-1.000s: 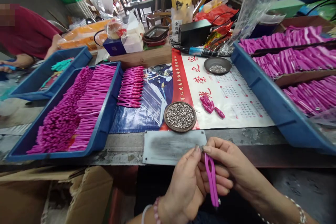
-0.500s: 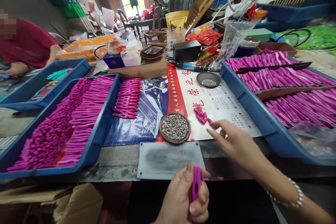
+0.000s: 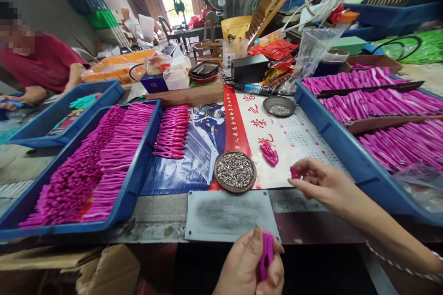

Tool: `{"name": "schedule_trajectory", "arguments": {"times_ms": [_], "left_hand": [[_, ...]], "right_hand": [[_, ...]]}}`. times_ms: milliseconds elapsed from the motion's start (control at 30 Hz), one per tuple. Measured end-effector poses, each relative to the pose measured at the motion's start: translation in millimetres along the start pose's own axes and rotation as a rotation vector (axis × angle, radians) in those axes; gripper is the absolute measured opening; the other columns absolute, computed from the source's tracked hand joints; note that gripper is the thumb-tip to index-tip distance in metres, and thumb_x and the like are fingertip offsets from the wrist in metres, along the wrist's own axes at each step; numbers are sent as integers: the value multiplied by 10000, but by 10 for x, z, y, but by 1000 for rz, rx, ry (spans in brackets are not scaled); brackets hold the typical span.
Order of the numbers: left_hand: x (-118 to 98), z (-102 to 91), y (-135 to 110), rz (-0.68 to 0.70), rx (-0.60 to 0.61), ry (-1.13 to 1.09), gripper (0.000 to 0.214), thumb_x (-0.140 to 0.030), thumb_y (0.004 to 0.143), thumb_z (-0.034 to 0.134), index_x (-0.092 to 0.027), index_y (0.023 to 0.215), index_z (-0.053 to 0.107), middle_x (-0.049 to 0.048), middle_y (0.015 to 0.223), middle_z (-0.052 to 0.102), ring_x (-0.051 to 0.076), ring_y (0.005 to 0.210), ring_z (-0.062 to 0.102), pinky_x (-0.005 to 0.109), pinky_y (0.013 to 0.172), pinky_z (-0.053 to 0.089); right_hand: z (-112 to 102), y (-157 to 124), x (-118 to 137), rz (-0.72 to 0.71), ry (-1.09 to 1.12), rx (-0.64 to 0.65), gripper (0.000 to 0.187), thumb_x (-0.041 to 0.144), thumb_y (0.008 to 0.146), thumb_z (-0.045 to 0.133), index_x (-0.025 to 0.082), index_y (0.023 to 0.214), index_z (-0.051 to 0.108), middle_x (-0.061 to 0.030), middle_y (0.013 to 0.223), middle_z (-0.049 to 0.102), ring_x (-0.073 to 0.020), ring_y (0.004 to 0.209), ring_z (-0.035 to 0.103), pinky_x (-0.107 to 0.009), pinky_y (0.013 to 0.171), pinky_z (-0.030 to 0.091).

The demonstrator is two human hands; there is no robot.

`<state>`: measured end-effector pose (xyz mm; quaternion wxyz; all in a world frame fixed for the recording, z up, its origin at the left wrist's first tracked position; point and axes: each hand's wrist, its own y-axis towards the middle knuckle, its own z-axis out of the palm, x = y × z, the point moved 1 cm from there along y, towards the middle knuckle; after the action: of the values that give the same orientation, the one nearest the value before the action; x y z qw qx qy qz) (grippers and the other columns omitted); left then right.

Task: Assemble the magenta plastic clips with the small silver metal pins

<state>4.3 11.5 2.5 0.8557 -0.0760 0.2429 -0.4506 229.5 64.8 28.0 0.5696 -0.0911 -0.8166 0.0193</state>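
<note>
Head view, the only one: left hand is sitting at the bottom edge, fingers wrapped around a magenta clip, gripping it upright with its long axis running roughly toward and away from the camera, just below the grey plate on the bench edge. Right hand is reaching out over the calendar sheet, fingers pinching a small magenta piece at the fingertips, other fingers loosely curled. The piece is lying up and to the right of the clip, well apart from it, so the right hand is the nearer one to the loose pieces. A small pile of magenta pieces is resting on the sheet just left of the right hand, between it and the dish of metal pins. The dish is sitting directly above the plate, nearer the left hand. A second, smaller dish is lying farther back. A left tray is holding rows of magenta clips; a right tray is holding more. A row of finished clips is lying beside the left tray. A person in red is working at far left.
</note>
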Motion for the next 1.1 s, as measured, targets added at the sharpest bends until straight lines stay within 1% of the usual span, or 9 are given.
{"name": "schedule_trajectory", "arguments": {"times_ms": [67,100,200,267,433,533,767,967,1100], "left_hand": [[8,12,11,-12,8,26,372,-506,918,491,-172,859,645,-40,506,492,20,285,218,139,294,234],[16,19,19,-20,20,45,372,-512,914,494,-173,864,640,-40,510,496,21,285,230,142,298,249],[54,29,47,-45,48,94,394,-551,887,522,-170,861,621,-39,522,506,33,289,299,153,308,290],[78,27,57,-61,46,109,402,-564,874,535,-170,851,607,-37,529,512,43,296,343,158,313,304],[88,18,46,-95,49,104,360,-526,891,540,-172,855,596,-36,548,526,44,308,346,165,329,302],[98,3,44,-120,70,80,326,-482,905,540,-168,861,613,-33,551,527,40,308,313,167,329,282],[199,-85,51,-151,-41,6,334,-489,857,599,-162,840,663,-30,527,532,22,276,209,160,288,219],[218,-110,67,-161,7,-31,342,-466,904,529,-158,862,672,-35,540,505,23,277,171,167,285,202],[188,-73,61,-199,44,-54,335,-459,920,504,-165,871,658,-47,552,468,27,294,168,167,303,176]], "right_hand": [[113,-217,48,91,319,107,377,410,767,777,215,1029,589,21,716,552,-135,539,511,-237,462,410],[184,-322,72,139,437,162,378,417,781,783,216,1039,594,18,743,569,-114,530,510,-223,467,422],[390,-553,114,275,678,263,306,452,834,750,184,904,620,23,675,579,-65,465,471,-195,470,419],[488,-618,113,338,769,264,348,489,829,746,168,822,612,22,622,570,-60,448,451,-180,448,397],[580,-620,50,408,839,174,406,504,740,819,169,771,592,74,541,458,-33,424,299,-130,382,290],[601,-624,21,445,874,197,420,505,748,812,186,739,540,98,518,421,-18,390,219,-122,344,215],[636,-655,19,425,903,239,450,525,767,783,188,690,495,83,511,485,-13,355,224,-120,312,194],[615,-647,29,399,944,229,413,484,784,786,173,697,530,80,526,457,-16,380,239,-126,342,197],[564,-638,30,418,938,209,360,464,767,804,151,779,627,67,553,450,-30,431,253,-132,379,213]]}}
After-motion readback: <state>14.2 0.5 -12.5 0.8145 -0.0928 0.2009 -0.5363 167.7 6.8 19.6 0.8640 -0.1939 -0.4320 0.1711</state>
